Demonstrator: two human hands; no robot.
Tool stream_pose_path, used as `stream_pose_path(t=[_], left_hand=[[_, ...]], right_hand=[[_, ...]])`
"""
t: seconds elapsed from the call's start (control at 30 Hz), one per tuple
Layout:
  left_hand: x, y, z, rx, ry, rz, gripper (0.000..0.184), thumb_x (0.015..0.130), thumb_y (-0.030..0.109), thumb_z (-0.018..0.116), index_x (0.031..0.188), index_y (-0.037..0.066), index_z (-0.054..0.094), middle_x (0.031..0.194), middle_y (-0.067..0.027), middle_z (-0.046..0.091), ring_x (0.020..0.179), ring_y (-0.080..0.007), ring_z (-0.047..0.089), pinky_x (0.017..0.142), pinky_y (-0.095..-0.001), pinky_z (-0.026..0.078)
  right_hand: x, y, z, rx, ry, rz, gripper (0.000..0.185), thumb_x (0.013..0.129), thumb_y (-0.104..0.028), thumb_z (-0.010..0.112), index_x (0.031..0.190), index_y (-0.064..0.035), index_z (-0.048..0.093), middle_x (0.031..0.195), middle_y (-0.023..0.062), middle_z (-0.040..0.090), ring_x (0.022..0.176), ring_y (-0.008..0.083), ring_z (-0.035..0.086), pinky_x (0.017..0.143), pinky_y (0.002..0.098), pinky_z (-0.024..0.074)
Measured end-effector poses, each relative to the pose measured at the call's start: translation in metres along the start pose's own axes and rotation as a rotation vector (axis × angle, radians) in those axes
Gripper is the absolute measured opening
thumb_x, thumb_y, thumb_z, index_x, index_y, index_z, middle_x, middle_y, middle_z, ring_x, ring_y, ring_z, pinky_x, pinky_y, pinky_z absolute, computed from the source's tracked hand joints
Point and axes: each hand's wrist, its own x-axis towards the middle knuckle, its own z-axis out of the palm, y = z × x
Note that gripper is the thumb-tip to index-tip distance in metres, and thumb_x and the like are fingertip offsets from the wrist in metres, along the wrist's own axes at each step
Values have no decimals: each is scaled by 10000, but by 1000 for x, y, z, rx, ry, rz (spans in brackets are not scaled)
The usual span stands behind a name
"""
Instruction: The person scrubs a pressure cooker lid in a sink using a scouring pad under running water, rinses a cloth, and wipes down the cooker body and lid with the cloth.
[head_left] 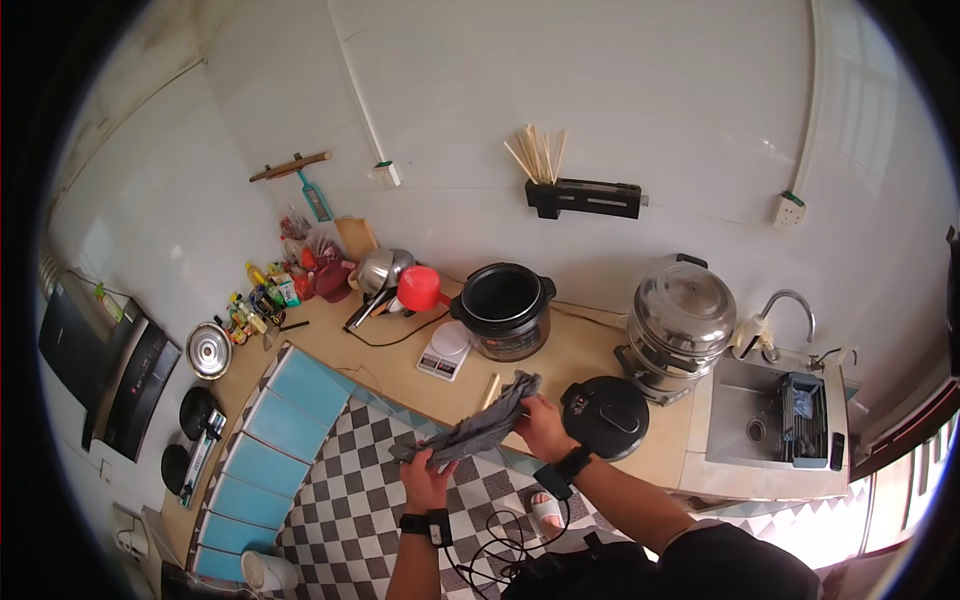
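A grey cloth [475, 432] is stretched between my two hands, in front of the counter's edge. My left hand [427, 482] is closed on its lower left end. At its right end, my right hand [543, 428] grips the cloth with bent fingers. Just right of my right hand a black round lid [605, 416] lies on the counter [400, 360]. Behind the cloth stands an open black cooker pot [503, 300], with a white kitchen scale [444, 352] to its left.
A steel steamer [682, 315] stands right of the cooker, beside the sink [745, 425]. A red ladle [420, 288], a metal pot [384, 270] and several bottles line the back left. A white bucket [268, 571] sits on the checkered floor [350, 500].
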Motion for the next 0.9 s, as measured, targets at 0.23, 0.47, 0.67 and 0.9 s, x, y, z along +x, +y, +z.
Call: stream_pose_path(t=[0.23, 0.47, 0.67, 0.9], left_hand=[[108, 20, 38, 125, -213, -67, 564, 818, -139, 549, 1346, 50, 490, 1218, -158, 642, 1125, -331, 686, 916, -471, 585], [177, -1, 131, 330, -547, -227, 530, 755, -196, 497, 1232, 10, 600, 1199, -132, 681, 1156, -269, 688, 976, -382, 568], [237, -14, 169, 440, -698, -417, 434, 874, -132, 524, 1282, -29, 630, 1171, -113, 716, 1070, -226, 713, 947, -351, 575], [294, -26, 182, 662, -983, -276, 249, 995, 59, 691, 1233, -11, 686, 1157, -51, 724, 1036, -145, 681, 931, -306, 552]], right_hand=[[64, -18, -31, 103, 124, 66, 338, 962, -129, 668, 1266, -15, 573, 1193, 120, 671, 1008, 242, 689, 905, 445, 572], [76, -25, -8, -1025, -11, -482, 792, 844, -82, 781, 1540, -47, 406, 1509, 177, 511, 1415, 230, 477, 1171, 403, 404], [96, -30, 13, -958, 180, -318, 542, 883, -137, 819, 1369, -29, 605, 1097, 135, 730, 1009, 196, 688, 934, 346, 547], [101, -25, 39, -1079, 642, -589, 222, 975, -208, 750, 1094, -23, 778, 871, 96, 691, 847, 222, 669, 802, 324, 525]])
